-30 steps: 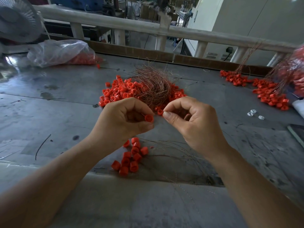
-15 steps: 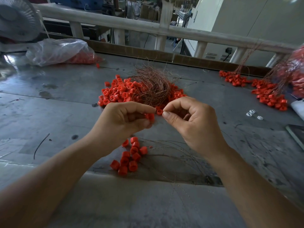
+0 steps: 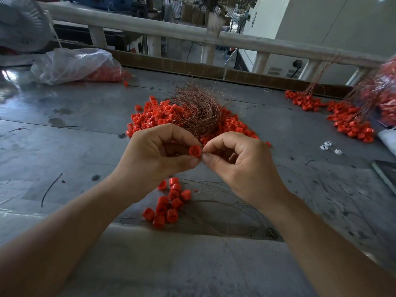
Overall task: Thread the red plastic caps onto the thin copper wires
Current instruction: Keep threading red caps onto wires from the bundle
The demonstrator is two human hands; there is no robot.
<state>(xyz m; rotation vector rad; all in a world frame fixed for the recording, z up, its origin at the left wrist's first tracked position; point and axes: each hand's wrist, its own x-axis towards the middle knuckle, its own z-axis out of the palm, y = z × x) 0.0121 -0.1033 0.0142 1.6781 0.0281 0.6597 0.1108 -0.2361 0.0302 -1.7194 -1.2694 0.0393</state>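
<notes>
My left hand (image 3: 156, 153) pinches one red cap (image 3: 195, 151) between thumb and forefinger, its open end facing me. My right hand (image 3: 240, 166) pinches a thin copper wire right at the cap's edge; the wire itself is too fine to make out there. Behind my hands lies a heap of loose red caps (image 3: 150, 116) with a tangled bundle of copper wires (image 3: 197, 110) on top. Below my hands sits a small cluster of red caps (image 3: 169, 202) with thin wires (image 3: 225, 200) trailing to the right.
A clear plastic bag (image 3: 70, 65) holding red caps lies at the back left beside a fan (image 3: 21, 24). More capped wires (image 3: 347, 118) are piled at the right edge. Three small white pieces (image 3: 327, 146) lie on the grey table (image 3: 64, 146). A railing (image 3: 171, 31) runs behind.
My hands have closed together: the right fingertips now meet the cap held by the left hand, and the cap has turned its open end toward me.
</notes>
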